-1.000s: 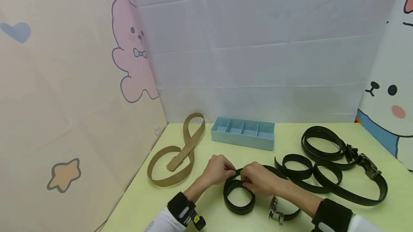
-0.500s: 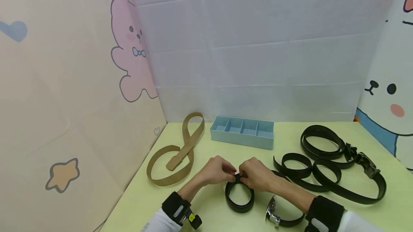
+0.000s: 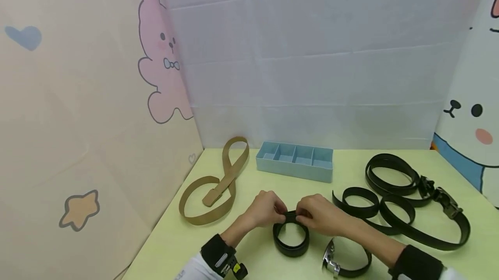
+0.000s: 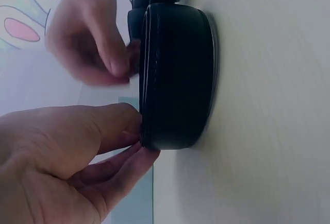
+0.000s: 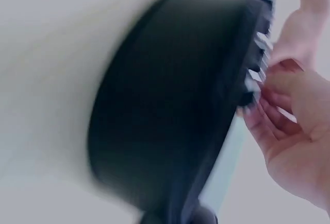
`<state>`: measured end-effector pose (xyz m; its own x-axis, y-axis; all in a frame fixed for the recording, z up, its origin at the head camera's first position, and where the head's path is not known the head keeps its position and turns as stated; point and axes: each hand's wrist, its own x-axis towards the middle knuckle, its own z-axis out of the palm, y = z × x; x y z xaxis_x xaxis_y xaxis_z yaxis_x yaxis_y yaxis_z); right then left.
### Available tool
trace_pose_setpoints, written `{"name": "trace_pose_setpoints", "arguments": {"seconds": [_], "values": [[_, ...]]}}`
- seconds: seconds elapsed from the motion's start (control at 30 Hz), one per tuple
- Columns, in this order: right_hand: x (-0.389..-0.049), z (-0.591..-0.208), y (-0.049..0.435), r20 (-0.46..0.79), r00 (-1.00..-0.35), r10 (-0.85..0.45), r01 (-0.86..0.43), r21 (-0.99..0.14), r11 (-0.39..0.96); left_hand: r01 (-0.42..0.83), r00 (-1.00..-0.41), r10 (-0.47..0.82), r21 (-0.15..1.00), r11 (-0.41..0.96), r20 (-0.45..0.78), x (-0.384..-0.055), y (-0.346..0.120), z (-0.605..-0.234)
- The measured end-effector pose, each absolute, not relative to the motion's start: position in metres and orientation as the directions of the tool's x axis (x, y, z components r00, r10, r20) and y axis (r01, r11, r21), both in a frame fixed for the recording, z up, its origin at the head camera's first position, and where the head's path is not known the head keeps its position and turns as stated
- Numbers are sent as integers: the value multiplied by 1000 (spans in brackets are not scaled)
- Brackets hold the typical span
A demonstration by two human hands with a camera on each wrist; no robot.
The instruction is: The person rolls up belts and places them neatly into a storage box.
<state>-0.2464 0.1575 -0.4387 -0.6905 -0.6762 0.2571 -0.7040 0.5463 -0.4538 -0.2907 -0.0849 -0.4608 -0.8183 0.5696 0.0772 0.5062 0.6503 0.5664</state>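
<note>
A black belt stands on edge in a small coil at the front middle. My left hand pinches the far left of its rim between thumb and fingers, as the left wrist view shows close up. At the far right of the same rim, the fingertips of my right hand pinch the strap; that hand is blurred in the left wrist view. A silver buckle on a curved black strap lies below my right forearm. In the right wrist view this strap fills the middle, and the forearm hides part of its run in the head view.
A tan belt lies looped at the left. Behind stands a pale blue divided box. Several loops of black belt with dark clip buckles spread over the right. Fabric walls enclose the yellow table.
The strap that ran right from the coil behind my right hand has been drawn in, and the far side of the coil is rounder. My right fingers moved from over the coil to its right.
</note>
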Motion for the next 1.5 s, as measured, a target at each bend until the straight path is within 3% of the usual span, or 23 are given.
{"name": "trace_pose_setpoints", "arguments": {"seconds": [0.17,0.3,0.5,0.67,1.03,1.23,1.37,1.5], "values": [[-229,-426,203,284,-608,-741,-781,-383,494,529,-819,564,510,678,100,-299,-90,-461],[-212,-426,241,229,-589,-775,-796,-330,507,547,-815,567,478,687,118,-309,-93,-462],[-196,-447,264,196,-479,-856,-877,-138,459,557,-815,566,431,710,122,-320,-93,-461],[-196,-459,255,264,-429,-864,-900,-38,435,560,-818,564,382,735,113,-326,-87,-459],[-206,-464,174,374,-258,-891,-961,-3,277,579,-810,574,318,751,119,-329,-70,-455],[-208,-470,149,405,-269,-874,-959,-30,281,603,-794,594,302,738,134,-325,-64,-455],[-216,-464,173,396,-327,-858,-944,-86,320,611,-788,600,291,736,138,-324,-63,-455],[-228,-457,207,373,-404,-835,-902,-11,431,618,-784,605,280,735,141,-324,-63,-454]]}}
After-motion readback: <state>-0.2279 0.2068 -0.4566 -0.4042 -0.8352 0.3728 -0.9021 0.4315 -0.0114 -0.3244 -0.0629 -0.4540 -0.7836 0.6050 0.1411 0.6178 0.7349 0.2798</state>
